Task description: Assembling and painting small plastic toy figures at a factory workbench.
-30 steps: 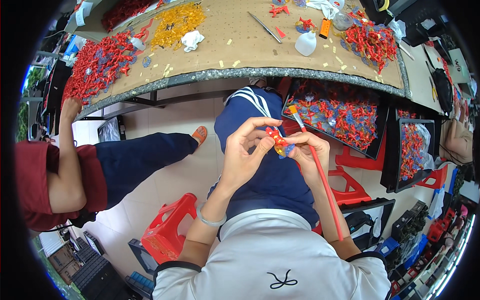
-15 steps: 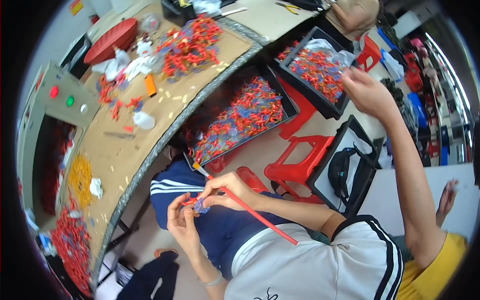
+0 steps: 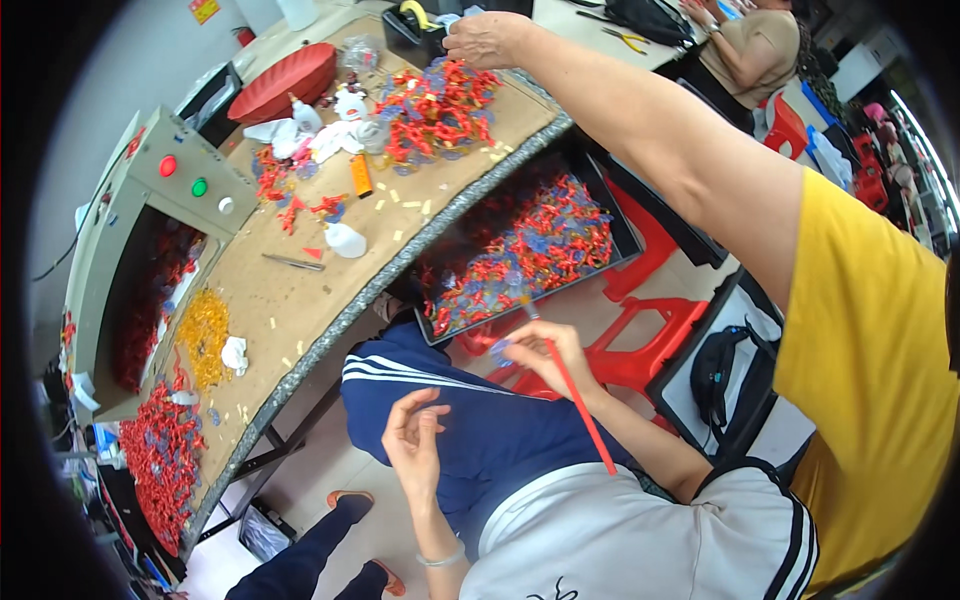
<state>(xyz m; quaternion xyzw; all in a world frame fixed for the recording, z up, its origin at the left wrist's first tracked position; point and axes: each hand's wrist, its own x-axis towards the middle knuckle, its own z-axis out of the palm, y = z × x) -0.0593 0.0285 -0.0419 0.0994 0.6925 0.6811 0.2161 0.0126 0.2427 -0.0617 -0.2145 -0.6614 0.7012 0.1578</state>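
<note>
Head view: I can make out a yellow wall sign point(image 3: 203, 10), its print too small for me to read. 0.5 s ago 2 hands met at the piece point(image 3: 499, 352); now the left hand point(image 3: 413, 432) is apart, fingers loosely curled and parted. The right hand point(image 3: 553, 357) alone pinches it at the fingertips, left of the brush point(image 3: 580, 405) also held there.

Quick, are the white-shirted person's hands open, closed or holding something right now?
Left hand: half open, loosely curled, nothing visible in it.
Right hand: closed, holding a red-handled brush and a small bluish piece.
</note>
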